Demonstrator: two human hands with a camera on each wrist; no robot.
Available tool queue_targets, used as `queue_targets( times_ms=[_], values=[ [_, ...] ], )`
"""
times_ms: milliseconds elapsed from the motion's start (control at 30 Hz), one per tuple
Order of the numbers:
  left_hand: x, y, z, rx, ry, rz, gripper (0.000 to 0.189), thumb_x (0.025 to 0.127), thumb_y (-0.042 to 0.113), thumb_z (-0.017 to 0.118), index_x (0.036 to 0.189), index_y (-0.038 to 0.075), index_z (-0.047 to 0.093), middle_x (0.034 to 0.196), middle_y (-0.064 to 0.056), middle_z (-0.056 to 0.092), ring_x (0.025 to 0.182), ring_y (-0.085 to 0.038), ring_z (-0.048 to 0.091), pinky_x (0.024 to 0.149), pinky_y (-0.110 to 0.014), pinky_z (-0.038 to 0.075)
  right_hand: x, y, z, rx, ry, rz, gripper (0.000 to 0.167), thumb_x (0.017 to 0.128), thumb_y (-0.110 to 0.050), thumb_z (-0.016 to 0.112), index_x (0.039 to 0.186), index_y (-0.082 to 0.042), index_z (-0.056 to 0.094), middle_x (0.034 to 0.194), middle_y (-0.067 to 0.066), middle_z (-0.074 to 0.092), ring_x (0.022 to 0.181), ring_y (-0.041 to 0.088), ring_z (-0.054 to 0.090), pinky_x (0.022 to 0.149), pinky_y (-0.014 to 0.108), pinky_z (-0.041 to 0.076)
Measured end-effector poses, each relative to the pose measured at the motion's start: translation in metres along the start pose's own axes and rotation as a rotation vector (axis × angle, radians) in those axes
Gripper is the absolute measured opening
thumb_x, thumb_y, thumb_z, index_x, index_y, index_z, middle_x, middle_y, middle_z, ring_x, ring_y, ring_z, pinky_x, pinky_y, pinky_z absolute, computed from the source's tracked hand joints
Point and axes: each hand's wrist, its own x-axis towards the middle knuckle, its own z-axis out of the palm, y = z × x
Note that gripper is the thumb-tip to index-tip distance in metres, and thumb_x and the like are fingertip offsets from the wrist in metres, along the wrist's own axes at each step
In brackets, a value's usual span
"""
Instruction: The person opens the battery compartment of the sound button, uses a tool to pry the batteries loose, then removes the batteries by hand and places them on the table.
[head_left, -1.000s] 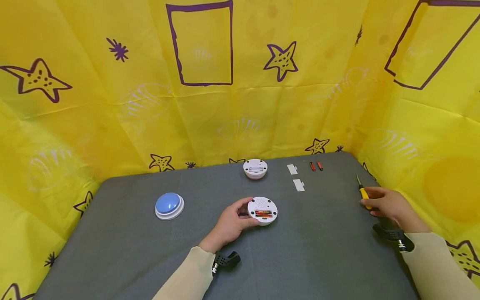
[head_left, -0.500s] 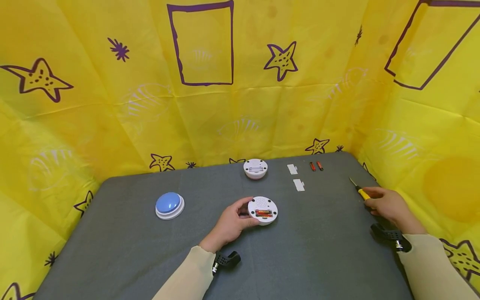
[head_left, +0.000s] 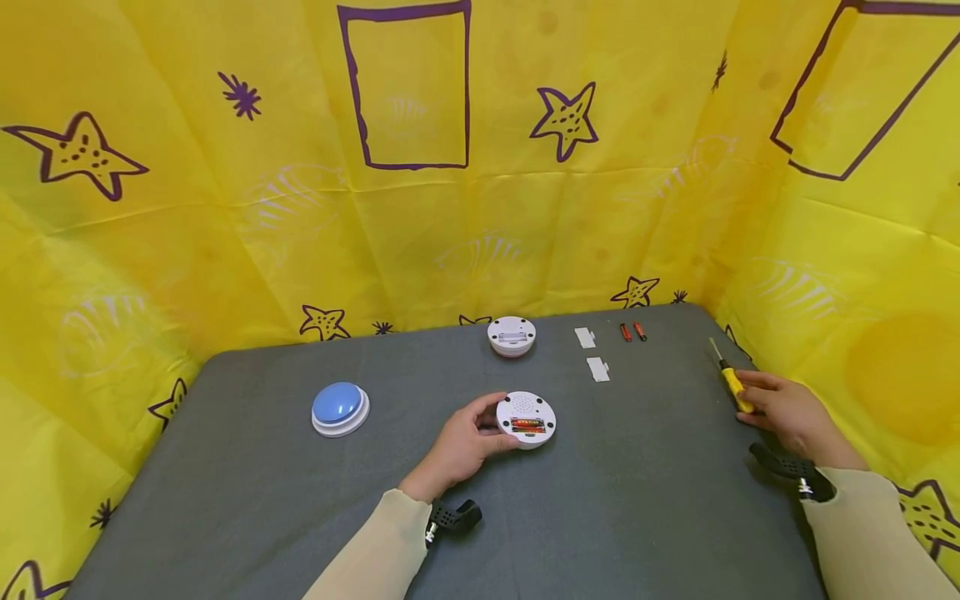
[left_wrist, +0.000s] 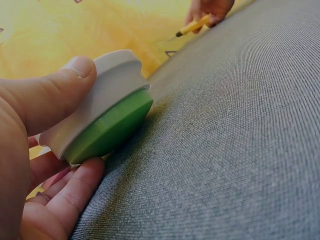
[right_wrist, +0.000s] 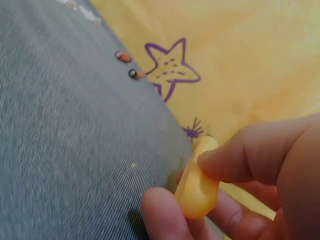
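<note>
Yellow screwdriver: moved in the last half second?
Yes: in the head view, the yellow screwdriver has shifted rightward, away from the loose red batteries.

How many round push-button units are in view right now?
3: the green-domed unit held in the left hand, underside up; the open-bay unit farther back, also underside up; and the blue-domed unit left of both, dome up. None looks hidden.

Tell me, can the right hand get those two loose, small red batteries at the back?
Probably yes: nothing stands between the right hand and the batteries, but it holds a slim yellow-handled metal screwdriver.
</note>
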Motion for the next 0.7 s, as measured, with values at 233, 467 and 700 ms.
queue_targets(
  times_ms=[233,467,700],
  values=[
    [-0.008,0.022,-0.001,0.011,-0.006,-0.008,0.069,0.084,0.011,0.082,0.144,0.003,0.049,0.117,-0.012,0.065,0.104,-0.027,0.062,0.086,-0.036,0.050,0.003,-0.010,0.001,0.233,-0.030,0.050,0.075,0.104,-0.019,0.056,0.153,0.013,0.008,0.113,0.004,0.051,0.088,0.013,0.063,0.081,0.031,0.055],
    [-0.015,0.039,-0.002,0.000,-0.013,0.018,0.068,0.084,0.009,0.082,0.142,-0.001,0.050,0.115,-0.013,0.065,0.102,-0.028,0.062,0.084,-0.033,0.050,0.004,-0.024,0.012,0.327,-0.074,0.008,0.077,0.101,-0.007,0.059,0.152,0.012,0.005,0.114,0.013,0.049,0.090,0.020,0.068,0.082,0.033,0.056],
    [-0.014,0.037,-0.003,-0.008,-0.016,0.002,0.068,0.084,0.010,0.082,0.143,0.000,0.050,0.116,-0.013,0.065,0.103,-0.029,0.062,0.085,-0.034,0.050,0.009,-0.041,0.028,0.047,-0.035,-0.073,0.063,0.103,-0.010,0.056,0.150,0.014,0.021,0.128,0.027,0.047,0.092,0.018,0.067,0.080,0.031,0.056]
  ],
)
